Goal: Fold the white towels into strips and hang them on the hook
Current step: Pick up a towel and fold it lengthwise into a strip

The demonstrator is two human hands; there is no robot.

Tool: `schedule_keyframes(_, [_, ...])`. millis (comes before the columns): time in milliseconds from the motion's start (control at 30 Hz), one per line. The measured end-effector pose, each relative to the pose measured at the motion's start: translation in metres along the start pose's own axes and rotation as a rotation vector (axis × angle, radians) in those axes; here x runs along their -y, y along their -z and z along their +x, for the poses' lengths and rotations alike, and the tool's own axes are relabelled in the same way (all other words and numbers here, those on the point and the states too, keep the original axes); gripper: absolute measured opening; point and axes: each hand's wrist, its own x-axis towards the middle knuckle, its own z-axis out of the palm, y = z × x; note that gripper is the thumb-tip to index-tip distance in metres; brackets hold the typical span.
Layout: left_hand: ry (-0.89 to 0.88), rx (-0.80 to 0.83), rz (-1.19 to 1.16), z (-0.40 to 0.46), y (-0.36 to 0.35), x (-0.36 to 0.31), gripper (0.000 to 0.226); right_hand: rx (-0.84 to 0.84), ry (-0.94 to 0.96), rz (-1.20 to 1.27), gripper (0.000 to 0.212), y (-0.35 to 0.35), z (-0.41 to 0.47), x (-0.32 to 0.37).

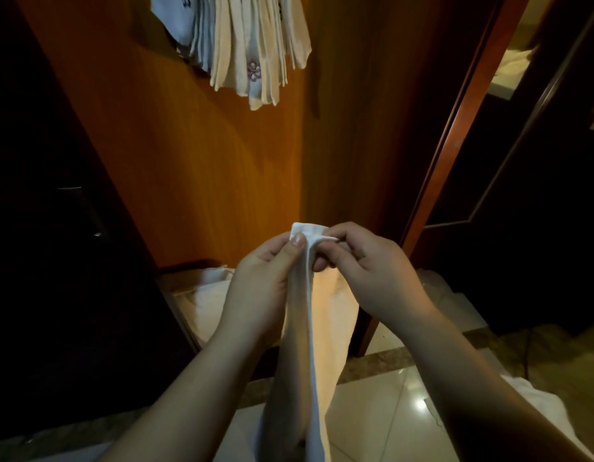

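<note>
A white towel (317, 335) hangs down in a long folded strip between my two hands. My left hand (262, 278) pinches its top edge, thumb pressed on the cloth. My right hand (362, 261) pinches the same top edge from the right side, fingers curled round the fold. High on the wooden wall, a bunch of several folded white towels (252, 45) hangs down; the hook itself is hidden by them and by the top of the frame.
An orange wooden panel (188, 155) faces me. Loose white towels (205, 295) lie piled low behind my hands. A dark doorway (522, 228) opens at right with a wooden frame (455, 128). Glossy tiles (389, 395) cover the floor below.
</note>
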Motion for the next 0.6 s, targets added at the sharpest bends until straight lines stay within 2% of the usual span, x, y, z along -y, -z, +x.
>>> schedule_keyframes(167, [-0.042,-0.026,-0.079,-0.001,-0.001,-0.001,0.036,-0.009,0.007,0.012,0.013,0.002,-0.001,0.016])
schedule_keyframes(467, [-0.108,0.136,-0.256,0.001,-0.001,-0.004,0.032,-0.035,0.001,0.049,0.014,0.010,0.001,0.022])
schedule_keyframes(600, [-0.152,0.193,-0.212,0.005,0.001,-0.008,0.029,-0.066,-0.008,0.092,0.020,0.013,0.003,0.021])
